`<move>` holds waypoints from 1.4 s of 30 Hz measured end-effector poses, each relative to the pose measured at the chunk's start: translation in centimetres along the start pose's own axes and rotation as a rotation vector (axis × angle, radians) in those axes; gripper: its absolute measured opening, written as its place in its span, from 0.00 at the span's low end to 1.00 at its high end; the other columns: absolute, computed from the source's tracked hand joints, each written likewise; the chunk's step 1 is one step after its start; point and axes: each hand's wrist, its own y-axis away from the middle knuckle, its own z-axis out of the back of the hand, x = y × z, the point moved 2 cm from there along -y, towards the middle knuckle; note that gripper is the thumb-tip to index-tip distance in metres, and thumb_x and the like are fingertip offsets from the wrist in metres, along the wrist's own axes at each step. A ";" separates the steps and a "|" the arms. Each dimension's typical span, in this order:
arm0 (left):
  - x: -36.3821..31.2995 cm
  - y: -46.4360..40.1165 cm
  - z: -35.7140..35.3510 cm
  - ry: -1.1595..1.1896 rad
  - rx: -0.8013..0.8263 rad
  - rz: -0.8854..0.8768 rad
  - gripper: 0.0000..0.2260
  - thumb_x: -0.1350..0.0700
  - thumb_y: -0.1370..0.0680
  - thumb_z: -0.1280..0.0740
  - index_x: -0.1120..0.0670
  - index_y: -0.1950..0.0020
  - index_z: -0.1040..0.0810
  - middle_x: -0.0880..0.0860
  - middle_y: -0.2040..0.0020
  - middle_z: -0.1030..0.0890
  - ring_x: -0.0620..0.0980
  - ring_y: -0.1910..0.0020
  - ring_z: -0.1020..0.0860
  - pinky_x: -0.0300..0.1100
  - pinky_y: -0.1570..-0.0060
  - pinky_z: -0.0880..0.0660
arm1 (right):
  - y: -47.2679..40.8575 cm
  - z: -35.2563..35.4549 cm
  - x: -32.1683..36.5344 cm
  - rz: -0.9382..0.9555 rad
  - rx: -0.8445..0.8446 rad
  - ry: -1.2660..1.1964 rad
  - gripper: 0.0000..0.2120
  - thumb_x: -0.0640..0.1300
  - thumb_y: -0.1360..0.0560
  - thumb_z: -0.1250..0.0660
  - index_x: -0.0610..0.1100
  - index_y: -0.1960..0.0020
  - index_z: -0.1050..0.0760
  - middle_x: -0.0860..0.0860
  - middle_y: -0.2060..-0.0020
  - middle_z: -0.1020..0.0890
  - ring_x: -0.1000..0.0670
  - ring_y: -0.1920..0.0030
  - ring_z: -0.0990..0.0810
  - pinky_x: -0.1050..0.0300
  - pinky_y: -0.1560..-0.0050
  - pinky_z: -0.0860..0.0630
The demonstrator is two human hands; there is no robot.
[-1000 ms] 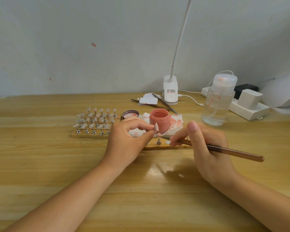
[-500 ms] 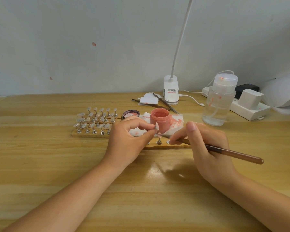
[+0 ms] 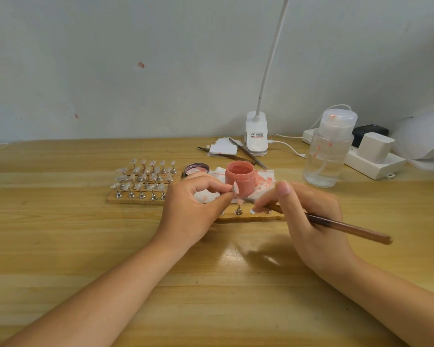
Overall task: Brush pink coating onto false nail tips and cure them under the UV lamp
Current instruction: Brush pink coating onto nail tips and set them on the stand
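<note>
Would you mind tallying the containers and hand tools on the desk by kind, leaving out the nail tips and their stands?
Open pink jar: 1
Small dish with pink residue: 1
Clear pump bottle: 1
Brush held in the right hand: 1, brush
Thin tools lying near the lamp clip: 2, one and another
Total: 6

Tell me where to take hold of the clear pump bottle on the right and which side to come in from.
Grip the clear pump bottle round its straight lower body, below the wide cap. It stands upright, so a sideways wrap suits it. Come from the front or its left, probably: the power strip with its white adapter crowds its right and rear. The right hand now holds the brush.
</note>
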 end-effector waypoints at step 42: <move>0.1 -0.1 -0.1 -0.017 0.028 -0.014 0.11 0.60 0.32 0.26 0.45 0.66 0.22 0.37 0.67 0.21 0.36 0.62 0.24 0.24 0.56 0.32 | -0.1 -0.2 -0.1 -0.140 -0.034 -0.183 0.16 0.49 0.23 0.42 0.44 0.62 0.21 0.53 0.63 0.16 0.56 0.61 0.18 0.65 0.58 0.24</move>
